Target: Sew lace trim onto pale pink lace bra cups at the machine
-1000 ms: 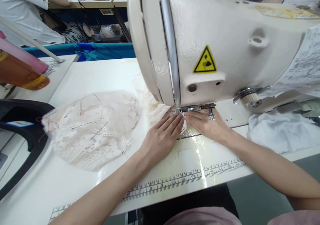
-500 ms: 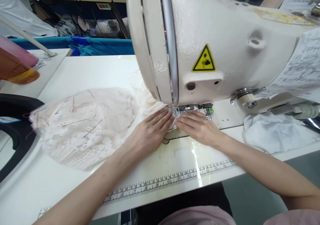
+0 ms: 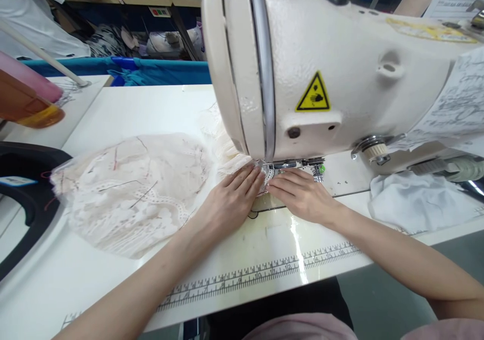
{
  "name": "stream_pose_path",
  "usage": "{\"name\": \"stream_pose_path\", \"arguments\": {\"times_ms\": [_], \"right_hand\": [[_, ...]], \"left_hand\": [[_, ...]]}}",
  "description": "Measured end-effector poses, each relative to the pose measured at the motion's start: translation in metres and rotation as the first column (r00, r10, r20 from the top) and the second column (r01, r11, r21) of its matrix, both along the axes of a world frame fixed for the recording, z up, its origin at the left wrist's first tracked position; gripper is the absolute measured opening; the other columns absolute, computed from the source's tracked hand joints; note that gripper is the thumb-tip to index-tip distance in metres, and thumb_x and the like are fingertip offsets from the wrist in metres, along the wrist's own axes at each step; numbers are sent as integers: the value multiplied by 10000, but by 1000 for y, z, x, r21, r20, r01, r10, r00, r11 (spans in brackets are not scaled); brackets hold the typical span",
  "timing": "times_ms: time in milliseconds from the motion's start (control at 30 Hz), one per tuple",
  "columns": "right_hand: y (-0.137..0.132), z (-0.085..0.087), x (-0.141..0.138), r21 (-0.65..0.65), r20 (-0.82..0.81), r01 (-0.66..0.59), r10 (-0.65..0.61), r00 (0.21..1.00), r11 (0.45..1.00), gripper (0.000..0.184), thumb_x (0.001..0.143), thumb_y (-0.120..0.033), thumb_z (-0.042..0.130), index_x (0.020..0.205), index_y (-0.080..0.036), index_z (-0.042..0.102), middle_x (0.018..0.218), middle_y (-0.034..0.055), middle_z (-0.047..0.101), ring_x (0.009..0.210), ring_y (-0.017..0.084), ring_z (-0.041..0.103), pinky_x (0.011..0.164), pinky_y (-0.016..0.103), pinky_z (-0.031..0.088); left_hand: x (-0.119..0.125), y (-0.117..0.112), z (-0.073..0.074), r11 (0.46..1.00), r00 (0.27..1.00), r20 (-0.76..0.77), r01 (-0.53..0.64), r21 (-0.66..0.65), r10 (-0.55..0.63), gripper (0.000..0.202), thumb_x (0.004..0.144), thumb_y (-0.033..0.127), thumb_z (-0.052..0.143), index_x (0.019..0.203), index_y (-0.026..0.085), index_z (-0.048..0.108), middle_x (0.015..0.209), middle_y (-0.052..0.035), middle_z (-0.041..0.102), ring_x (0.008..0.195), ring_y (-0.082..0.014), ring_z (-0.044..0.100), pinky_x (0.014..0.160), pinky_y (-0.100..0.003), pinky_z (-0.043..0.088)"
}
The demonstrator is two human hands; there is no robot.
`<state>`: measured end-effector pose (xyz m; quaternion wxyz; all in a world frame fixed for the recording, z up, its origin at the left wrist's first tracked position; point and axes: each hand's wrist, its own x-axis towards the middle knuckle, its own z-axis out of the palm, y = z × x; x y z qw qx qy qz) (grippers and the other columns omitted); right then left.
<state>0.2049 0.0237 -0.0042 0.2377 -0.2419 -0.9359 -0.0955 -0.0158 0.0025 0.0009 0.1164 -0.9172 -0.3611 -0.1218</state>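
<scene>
- Pressing down on pale lace cloth, the left hand lies flat, just in front of the needle end of the sewing machine. Its fingers are straight and close together. It does not grip the cloth; it rests on top.
- The right hand is next to it, also in front of the sewing machine. Its fingers are a little bent, and the tips touch the edge of the lace. I cannot tell if the thumb pinches the cloth, because it is hidden.
- The lace cloth goes under the metal foot of the sewing machine. Some of it is bunched up on the machine's left side.
- A bigger pile of lace lies on the table, left of the sewing machine. Dark and red threads are on it.
- A soft white cloth sits in front of the sewing machine's right end.
- Ruler marks run along the table edge in front of the sewing machine.
- A yellow sign with a hand on it is stuck on the sewing machine.
- Far left of the sewing machine are a black curved thing and a pink cone.
- Behind the sewing machine, to the left, is a person in white.
</scene>
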Motion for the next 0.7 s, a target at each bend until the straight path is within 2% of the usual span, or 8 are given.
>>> {"name": "stream_pose_path", "arguments": {"times_ms": [133, 300, 700], "right_hand": [[-1, 0, 1, 27, -26, 11, -10, 1000, 1000, 249, 894, -41, 474, 1012, -146, 666, 1044, 14, 724, 1010, 148, 631, 976, 337, 502], [-2, 0, 1, 15, -36, 16, -16, 999, 1000, 255, 894, -36, 475, 1022, -141, 670, 1056, 10, 726, 1026, 139, 628, 983, 333, 485], [0, 0, 2, 76, -13, 35, -34, 999, 997, 258, 883, -40, 473, 993, -142, 683, 1046, 19, 728, 1005, 154, 621, 870, 322, 493]], "left_hand": [[1, -1, 1, 999, 1000, -15, 9, 51, -9, 388, 931, 127, 414, 1279, 26, 554, 1307, -191, 580, 1236, -318, 540, 1041, -462, 482], [3, -1, 3, 994, 1000, 3, 29, 107, -29, 358, 921, 118, 443, 1224, -6, 587, 1253, -223, 612, 1182, -339, 582, 979, -460, 529], [12, -5, 4, 978, 998, -6, -57, 202, 59, 323, 920, 169, 494, 1159, 3, 633, 1167, -198, 670, 1087, -315, 646, 940, -438, 548]]}}
